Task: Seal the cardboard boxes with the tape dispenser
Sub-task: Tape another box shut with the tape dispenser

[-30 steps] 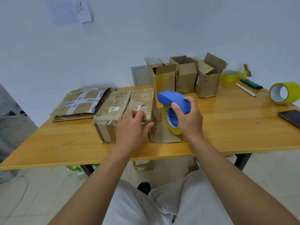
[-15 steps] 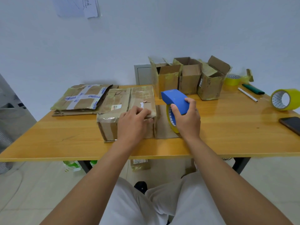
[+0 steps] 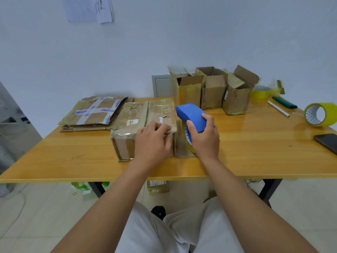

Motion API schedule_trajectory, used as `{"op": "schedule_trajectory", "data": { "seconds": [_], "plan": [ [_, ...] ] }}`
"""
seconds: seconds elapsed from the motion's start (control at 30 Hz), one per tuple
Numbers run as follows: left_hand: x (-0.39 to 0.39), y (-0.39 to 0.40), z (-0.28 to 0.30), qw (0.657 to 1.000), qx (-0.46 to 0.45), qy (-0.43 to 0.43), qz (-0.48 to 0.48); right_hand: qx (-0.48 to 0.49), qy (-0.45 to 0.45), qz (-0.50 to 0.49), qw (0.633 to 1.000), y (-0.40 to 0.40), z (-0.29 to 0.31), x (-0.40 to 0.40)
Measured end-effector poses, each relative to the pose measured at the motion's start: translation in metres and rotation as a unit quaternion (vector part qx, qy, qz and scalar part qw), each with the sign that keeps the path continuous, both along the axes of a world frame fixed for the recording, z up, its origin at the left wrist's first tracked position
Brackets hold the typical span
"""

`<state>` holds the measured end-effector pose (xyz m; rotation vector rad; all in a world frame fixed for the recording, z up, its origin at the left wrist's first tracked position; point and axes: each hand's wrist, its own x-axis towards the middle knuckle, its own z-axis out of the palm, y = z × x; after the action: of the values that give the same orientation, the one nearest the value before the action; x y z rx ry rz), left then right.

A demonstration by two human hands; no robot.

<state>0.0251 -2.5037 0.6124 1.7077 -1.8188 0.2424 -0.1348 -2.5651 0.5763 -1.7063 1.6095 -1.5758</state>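
1. The tape dispenser (image 3: pixel 193 114) is showing a solid blue body, with a yellow roll under it whose core is printed white with blue marks.
2. The cardboard box (image 3: pixel 144 123) is looking brown, glazed with yellowish clear tape and bearing a small white label.
3. The flattened boxes (image 3: pixel 94 112) are wearing crossed white tape with blue print.
4. The surface (image 3: pixel 255 147) is glowing orange-yellow with wood grain.
5. The loose tape roll (image 3: pixel 321 114) is showing yellow, its core white with a dotted pattern.
6. The phone (image 3: pixel 327 142) is showing black.
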Motion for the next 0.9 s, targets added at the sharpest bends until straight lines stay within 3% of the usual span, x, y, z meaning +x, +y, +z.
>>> {"op": "schedule_trajectory", "data": {
  "seconds": [0.17,0.3,0.7,0.9],
  "plan": [
    [0.012,-0.005,0.031,0.990,0.134,0.037,-0.028,-0.010,0.020,-0.001,1.000,0.001,-0.003,-0.001],
    [0.021,-0.019,0.047,0.984,0.166,0.040,-0.044,-0.014,0.030,-0.002,0.999,0.000,-0.003,-0.003],
    [0.014,-0.019,0.014,0.998,-0.012,-0.046,-0.030,-0.029,0.055,-0.004,0.998,-0.004,-0.003,-0.004],
    [0.019,-0.019,0.012,0.997,-0.032,-0.047,-0.059,-0.034,0.057,-0.005,0.998,-0.004,-0.003,-0.003]
  ]
}}
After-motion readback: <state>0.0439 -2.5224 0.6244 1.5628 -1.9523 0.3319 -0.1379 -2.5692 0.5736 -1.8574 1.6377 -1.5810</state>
